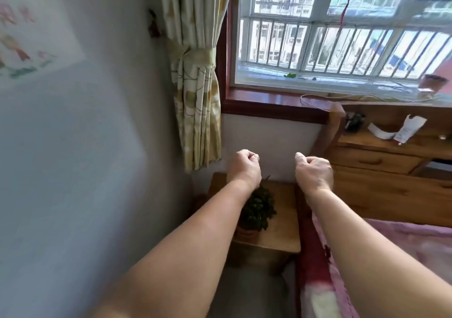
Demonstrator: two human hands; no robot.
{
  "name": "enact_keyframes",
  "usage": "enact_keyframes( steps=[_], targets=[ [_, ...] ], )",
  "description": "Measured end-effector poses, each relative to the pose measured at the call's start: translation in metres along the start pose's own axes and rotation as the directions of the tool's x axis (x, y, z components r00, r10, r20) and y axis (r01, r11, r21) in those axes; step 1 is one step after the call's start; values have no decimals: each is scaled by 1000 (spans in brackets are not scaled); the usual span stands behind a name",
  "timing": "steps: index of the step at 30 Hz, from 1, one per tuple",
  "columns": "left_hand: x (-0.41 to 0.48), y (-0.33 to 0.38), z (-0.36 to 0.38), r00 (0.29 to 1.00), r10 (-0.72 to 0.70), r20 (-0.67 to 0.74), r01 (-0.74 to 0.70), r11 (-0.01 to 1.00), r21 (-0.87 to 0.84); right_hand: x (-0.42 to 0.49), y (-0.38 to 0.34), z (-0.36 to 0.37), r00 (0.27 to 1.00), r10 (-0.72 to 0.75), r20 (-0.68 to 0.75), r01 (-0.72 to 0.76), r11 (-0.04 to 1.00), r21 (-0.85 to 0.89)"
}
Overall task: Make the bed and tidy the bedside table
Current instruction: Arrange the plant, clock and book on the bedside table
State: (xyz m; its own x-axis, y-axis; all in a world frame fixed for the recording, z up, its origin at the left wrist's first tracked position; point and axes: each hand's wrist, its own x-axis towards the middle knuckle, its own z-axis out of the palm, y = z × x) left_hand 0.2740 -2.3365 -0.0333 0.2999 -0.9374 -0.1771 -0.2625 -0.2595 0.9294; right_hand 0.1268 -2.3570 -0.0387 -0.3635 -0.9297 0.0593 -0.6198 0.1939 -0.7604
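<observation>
Since the small wooden desk (281,222) by the bed (415,242) carries only a potted plant (256,210) near its left edge, tidying it probably means lifting the pot by its base, not the leaves. Both the left hand (244,168) and right hand (314,171) hover above, curled into loose fists, holding nothing. Beyond, the tied curtain (195,78) hangs close, and papers (401,128) clutter the headboard shelf (381,141).
</observation>
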Motion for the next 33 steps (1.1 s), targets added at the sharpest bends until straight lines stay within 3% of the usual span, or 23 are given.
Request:
enact_keyframes(
  steps=[4, 8, 15, 21, 27, 30, 33],
  targets=[
    [24, -7, -17, 997, -59, -53, 54, 995, -81, 8, -6, 24, 999, 21, 30, -20, 1000, -6],
    [46, -27, -24, 969, -210, -131, 182, 963, -198, 38, 13, 45, 994, 88, 70, -89, 996, 25],
    [77, -71, -11, 833, -483, -271, 375, 852, -365, 95, 64, 88, 948, 231, 219, -265, 954, 139],
    [95, -123, 4, 701, -658, -275, 483, 722, -495, 127, 98, 125, 853, 359, 380, -468, 847, 251],
    [117, -165, 25, 613, -761, -214, 563, 610, -557, 126, 113, 157, 843, 313, 437, -468, 827, 311],
    [125, -179, 38, 545, -830, -119, 581, 476, -660, 123, 124, 166, 780, 323, 536, -545, 772, 327],
    [129, -205, 50, 546, -836, -57, 618, 448, -646, 122, 140, 175, 697, 335, 634, -644, 681, 349]
  ],
)
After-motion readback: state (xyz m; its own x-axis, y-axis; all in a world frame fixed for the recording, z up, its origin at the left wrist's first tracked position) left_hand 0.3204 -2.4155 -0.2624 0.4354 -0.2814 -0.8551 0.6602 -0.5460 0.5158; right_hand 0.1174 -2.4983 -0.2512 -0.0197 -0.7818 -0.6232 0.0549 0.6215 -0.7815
